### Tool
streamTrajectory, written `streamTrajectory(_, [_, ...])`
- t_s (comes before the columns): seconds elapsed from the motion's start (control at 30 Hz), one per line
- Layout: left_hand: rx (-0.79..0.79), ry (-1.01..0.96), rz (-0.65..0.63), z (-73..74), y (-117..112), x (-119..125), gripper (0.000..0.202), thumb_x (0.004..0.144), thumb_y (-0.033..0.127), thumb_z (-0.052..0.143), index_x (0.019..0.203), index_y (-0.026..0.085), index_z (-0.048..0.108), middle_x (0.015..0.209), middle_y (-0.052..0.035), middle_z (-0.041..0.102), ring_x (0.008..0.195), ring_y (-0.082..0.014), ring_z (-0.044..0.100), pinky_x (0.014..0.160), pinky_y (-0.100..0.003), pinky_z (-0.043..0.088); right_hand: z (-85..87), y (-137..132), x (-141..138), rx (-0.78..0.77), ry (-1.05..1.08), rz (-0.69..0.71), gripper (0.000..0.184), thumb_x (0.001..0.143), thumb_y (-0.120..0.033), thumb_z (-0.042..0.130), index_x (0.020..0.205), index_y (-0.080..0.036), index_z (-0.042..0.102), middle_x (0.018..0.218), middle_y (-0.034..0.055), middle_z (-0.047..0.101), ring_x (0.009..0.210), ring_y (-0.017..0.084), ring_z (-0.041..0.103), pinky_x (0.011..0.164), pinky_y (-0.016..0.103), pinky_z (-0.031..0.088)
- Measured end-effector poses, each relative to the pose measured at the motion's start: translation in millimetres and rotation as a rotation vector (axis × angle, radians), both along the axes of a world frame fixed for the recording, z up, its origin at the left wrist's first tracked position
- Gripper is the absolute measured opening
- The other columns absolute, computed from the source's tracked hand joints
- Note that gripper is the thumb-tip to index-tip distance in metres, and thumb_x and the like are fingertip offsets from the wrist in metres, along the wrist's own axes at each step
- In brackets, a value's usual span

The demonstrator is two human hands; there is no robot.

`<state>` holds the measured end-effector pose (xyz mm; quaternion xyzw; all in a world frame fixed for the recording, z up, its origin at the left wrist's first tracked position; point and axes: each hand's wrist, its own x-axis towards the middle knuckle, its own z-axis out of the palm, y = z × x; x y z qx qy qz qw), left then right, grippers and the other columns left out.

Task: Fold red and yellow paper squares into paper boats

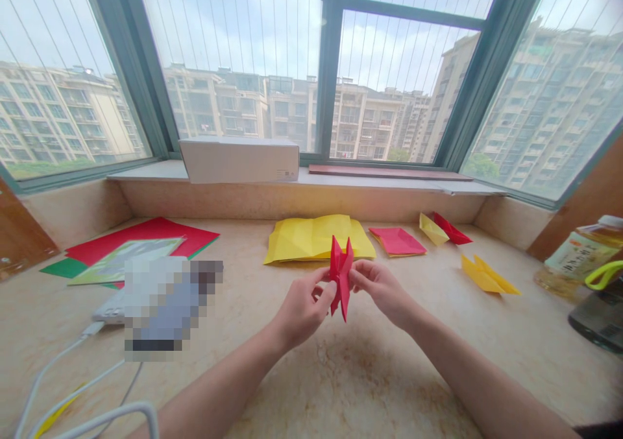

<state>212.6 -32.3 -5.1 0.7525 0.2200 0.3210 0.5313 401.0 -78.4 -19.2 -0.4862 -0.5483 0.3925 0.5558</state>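
Note:
A folded red paper piece with pointed ends stands upright between my two hands, above the stone counter. My left hand pinches its left side, thumb toward me. From the right, my right hand grips its other side between thumb and fingers; some fingertips are hidden behind the paper. Just beyond lies a creased yellow sheet, unfolded. To its right is a flat red and yellow folded square. Further right sit folded paper boats: a pale yellow one, a red one and a bright yellow one.
Red and green paper sheets lie at the left, near a white device with cables and a blurred-out patch. A bottle and a dark container stand at the right. A white box rests on the window ledge.

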Motion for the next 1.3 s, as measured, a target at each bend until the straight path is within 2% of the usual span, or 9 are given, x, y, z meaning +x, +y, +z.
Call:
streamTrajectory(0.2, [0.029,0.005,0.019,2.3,-1,-1,0.036,0.091,0.027,0.051,0.122,0.012,0.065,0.105,-0.012,0.073,0.071,-0.0159,0.066,0.061,-0.025,0.052,-2.8,0,0,0.006,-0.03,0.022,0.037,0.083,-0.054,0.068,0.087,-0.017,0.066,0.077,0.0032,0.068,0.068,0.015,0.06,0.067,0.029,0.045])
streamTrajectory(0.47, [0.11,0.03,0.057,1.6,0,-1,0.032,0.09,0.026,0.052,0.112,0.014,0.072,0.095,-0.0089,0.076,0.071,-0.017,0.068,0.062,-0.024,0.052,-11.1,0,2,0.083,-0.155,0.029,0.026,0.09,-0.045,0.062,0.089,-0.019,0.064,0.083,0.0042,0.066,0.077,0.018,0.059,0.073,0.032,0.047])
streamTrajectory(0.73, [0.16,0.064,0.075,-2.2,1,0,0.032,0.091,0.032,0.053,0.104,0.014,0.076,0.084,-0.0055,0.075,0.066,-0.0168,0.064,0.062,-0.025,0.049,-12.2,-1,4,0.139,-0.334,-0.066,0.019,0.093,-0.036,0.056,0.091,-0.02,0.066,0.085,0.0049,0.067,0.078,0.019,0.059,0.074,0.033,0.047])
streamTrajectory(0.93, [0.216,0.092,0.095,-0.8,-1,-2,0.037,0.092,0.038,0.051,0.082,0.013,0.076,0.069,-0.0047,0.07,0.059,-0.0156,0.06,0.057,-0.024,0.044,-11.4,-2,1,0.203,-0.325,-0.072,0.018,0.094,-0.034,0.054,0.092,-0.021,0.066,0.084,0.0044,0.067,0.078,0.019,0.06,0.074,0.033,0.048])
streamTrajectory(1.3, [0.285,0.091,0.117,3.1,-3,-3,0.039,0.096,0.034,0.045,0.08,0.013,0.073,0.069,-0.0053,0.07,0.061,-0.0151,0.059,0.059,-0.025,0.044,-10.5,-3,0,0.215,-0.339,-0.101,0.018,0.093,-0.036,0.055,0.087,-0.021,0.063,0.079,0.0038,0.068,0.073,0.019,0.061,0.07,0.032,0.048])
